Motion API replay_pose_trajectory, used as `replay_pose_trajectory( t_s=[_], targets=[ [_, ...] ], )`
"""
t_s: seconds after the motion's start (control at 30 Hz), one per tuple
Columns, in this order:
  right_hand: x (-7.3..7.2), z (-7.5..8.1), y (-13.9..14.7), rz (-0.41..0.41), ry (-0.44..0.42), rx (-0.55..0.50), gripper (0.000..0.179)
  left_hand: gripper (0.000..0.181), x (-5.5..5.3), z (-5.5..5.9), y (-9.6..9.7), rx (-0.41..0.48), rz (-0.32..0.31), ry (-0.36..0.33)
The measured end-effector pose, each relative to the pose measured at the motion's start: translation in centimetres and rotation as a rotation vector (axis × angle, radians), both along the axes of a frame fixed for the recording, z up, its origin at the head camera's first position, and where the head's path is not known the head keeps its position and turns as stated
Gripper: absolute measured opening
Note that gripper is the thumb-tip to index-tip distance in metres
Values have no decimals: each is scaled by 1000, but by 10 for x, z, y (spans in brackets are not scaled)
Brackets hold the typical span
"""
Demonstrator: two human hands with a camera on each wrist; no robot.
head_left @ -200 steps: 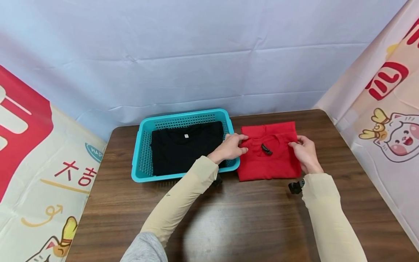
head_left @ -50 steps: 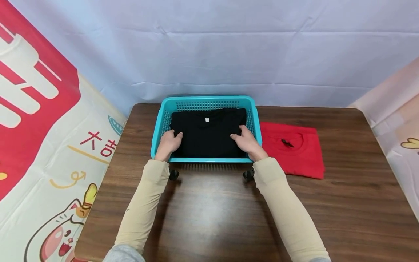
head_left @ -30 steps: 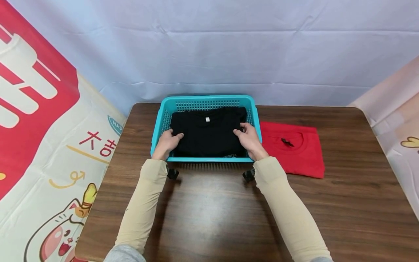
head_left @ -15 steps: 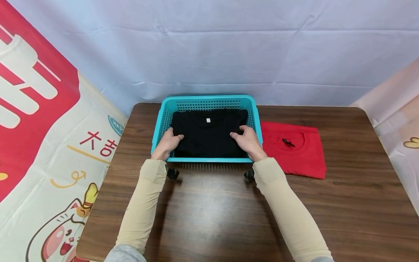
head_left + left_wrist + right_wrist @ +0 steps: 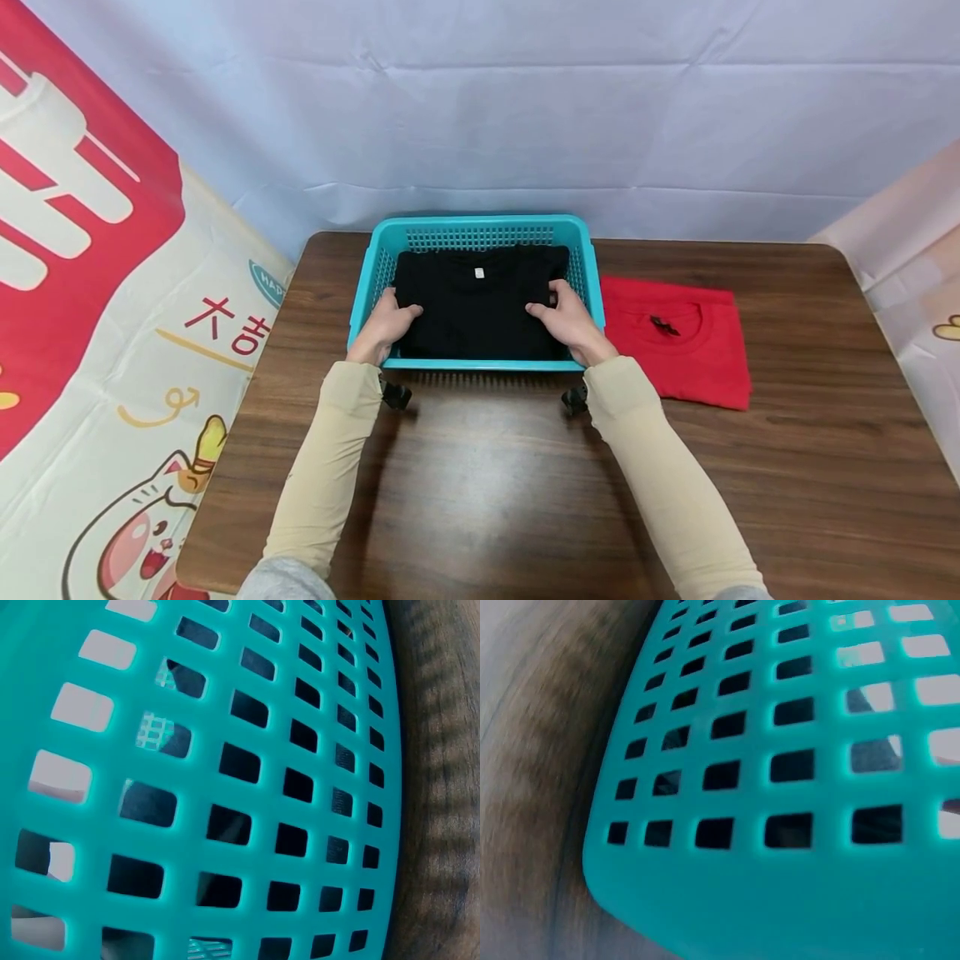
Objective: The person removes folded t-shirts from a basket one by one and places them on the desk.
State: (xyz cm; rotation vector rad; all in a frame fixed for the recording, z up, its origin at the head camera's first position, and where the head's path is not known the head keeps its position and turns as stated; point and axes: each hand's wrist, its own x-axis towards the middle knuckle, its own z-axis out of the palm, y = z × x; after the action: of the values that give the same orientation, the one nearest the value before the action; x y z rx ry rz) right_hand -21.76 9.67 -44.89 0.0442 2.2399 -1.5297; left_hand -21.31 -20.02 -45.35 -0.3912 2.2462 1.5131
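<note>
A folded black T-shirt [image 5: 476, 312] with a white neck label lies inside the turquoise plastic basket [image 5: 480, 365]. My left hand [image 5: 385, 325] holds its left side, thumb on top and the other fingers mostly hidden below the cloth. On the opposite side my right hand [image 5: 573, 323] grips the shirt in the same way. Both wrists cross the basket's front corners. In the wrist views the perforated basket wall [image 5: 199, 780] fills most of the picture, and neither hand shows clearly through the holes.
A folded red T-shirt [image 5: 697, 358] with a small black piece at its neckline lies on the wooden table [image 5: 825, 400], right beside the basket. A pale cloth backdrop [image 5: 480, 125] hangs behind the table, and printed sheets hang at the sides.
Both hands have gone from the red T-shirt to the black one in the basket. One second ago a patterned patch showed under its front edge; now the black cloth covers it.
</note>
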Motion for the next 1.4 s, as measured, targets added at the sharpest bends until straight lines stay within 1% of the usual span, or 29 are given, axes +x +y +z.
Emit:
replay_pose_trajectory(
  t_s=[0.13,0.2,0.27,0.37,0.47,0.57,0.67,0.77,0.83,0.93,1.03,1.13,1.3,1.4],
  targets=[
    [-2,-1,0,-45,-58,-49,69,78,0,2,1,19,8,-10],
    [-3,-2,-1,-63,-92,-63,72,82,-1,2,2,28,9,-22],
    [-4,-2,-1,-65,-121,-75,77,85,-1,3,3,31,9,-35],
    [-4,-2,-2,-42,-150,-101,82,89,-2,2,3,23,-8,-57],
    [-4,-1,-2,-16,-161,-105,77,90,-1,3,3,15,-28,-66],
    [-3,1,-1,5,-172,-70,78,91,0,4,2,27,-42,-67],
    [-2,2,-1,18,-202,-40,80,91,1,4,2,46,-55,-75],
    [-2,3,-1,19,-227,-60,75,92,1,4,1,67,-63,-83],
    [-2,2,-2,22,-229,-75,72,91,1,4,1,80,-60,-83],
    [-3,0,-1,41,-217,-53,79,91,1,4,1,90,-55,-73],
    [-3,-1,0,71,-198,-5,87,90,1,4,2,82,-54,-61],
    [-3,-2,0,96,-185,21,87,90,1,4,3,64,-40,-43],
    [-2,-1,1,110,-196,-5,84,92,1,2,3,66,-13,23],
    [-2,0,2,110,-209,-32,83,87,0,1,3,74,-49,69]
  ],
)
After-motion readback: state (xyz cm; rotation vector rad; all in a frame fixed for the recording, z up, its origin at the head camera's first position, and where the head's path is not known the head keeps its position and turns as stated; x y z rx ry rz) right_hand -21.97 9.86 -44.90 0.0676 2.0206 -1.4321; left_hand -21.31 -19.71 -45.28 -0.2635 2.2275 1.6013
